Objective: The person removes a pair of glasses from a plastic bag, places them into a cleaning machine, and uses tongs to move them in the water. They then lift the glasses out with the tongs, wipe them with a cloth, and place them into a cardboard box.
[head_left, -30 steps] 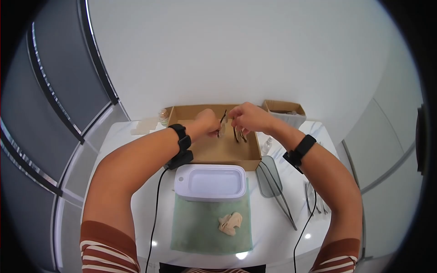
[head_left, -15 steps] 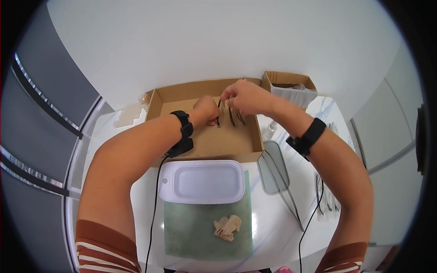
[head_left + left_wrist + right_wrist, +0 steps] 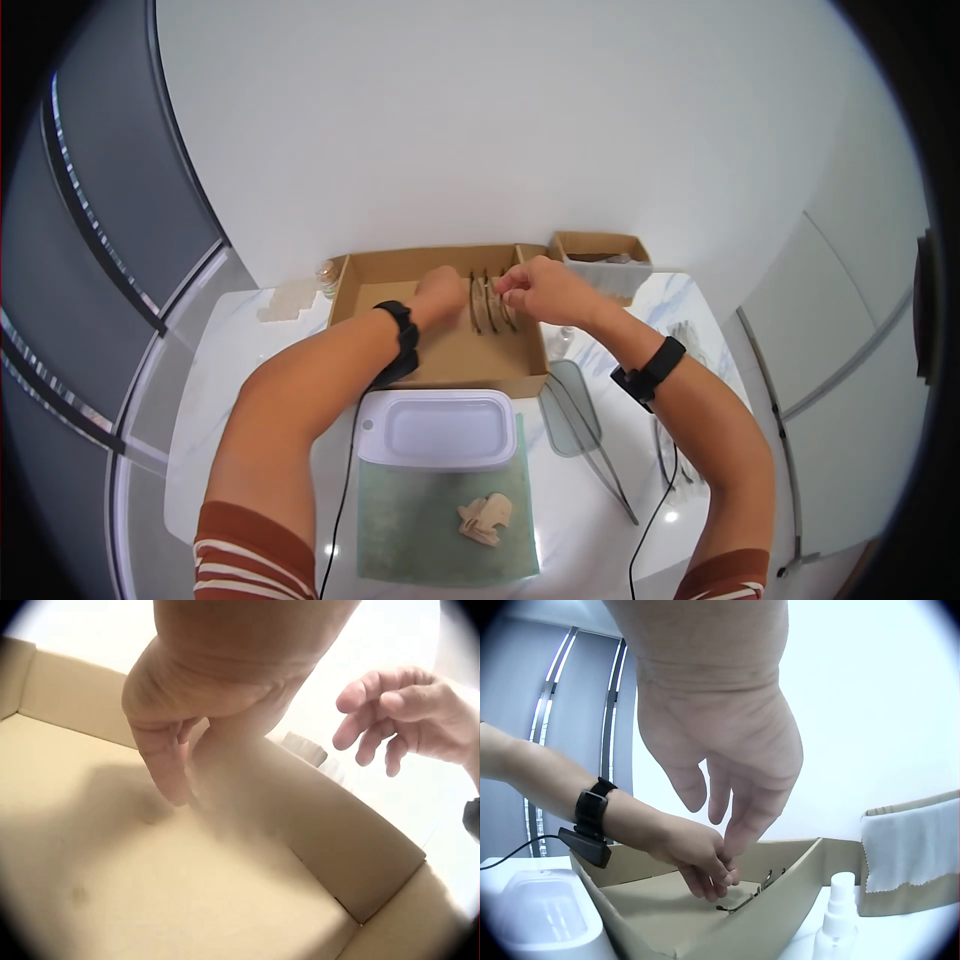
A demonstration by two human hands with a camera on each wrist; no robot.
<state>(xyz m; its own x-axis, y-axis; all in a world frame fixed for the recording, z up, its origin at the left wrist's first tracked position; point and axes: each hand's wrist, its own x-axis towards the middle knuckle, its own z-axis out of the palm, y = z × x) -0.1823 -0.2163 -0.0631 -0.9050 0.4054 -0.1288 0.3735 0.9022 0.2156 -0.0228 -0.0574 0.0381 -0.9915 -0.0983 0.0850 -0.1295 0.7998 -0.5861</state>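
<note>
Pairs of eyeglasses with thin dark temples stand side by side in the right part of a shallow cardboard box. To their left, my left hand hangs low over the box floor. Its fingers are loosely bent, and nothing shows between them in the left wrist view. On the other side my right hand hovers over the box's right wall, fingertips close to the rightmost eyeglasses. Those fingers hang loose and hold nothing. Part of the eyeglasses is hidden behind the left hand in the right wrist view.
In front of the box sits a white tub on a green mat, with a crumpled beige cloth. At right are a grey lid, a spray bottle and a smaller box with a grey cloth over its side.
My left hand has let go of the leftmost eyeglasses and drawn off to the left. My right hand has moved from above the eyeglasses to their right side. The head view has shifted.
</note>
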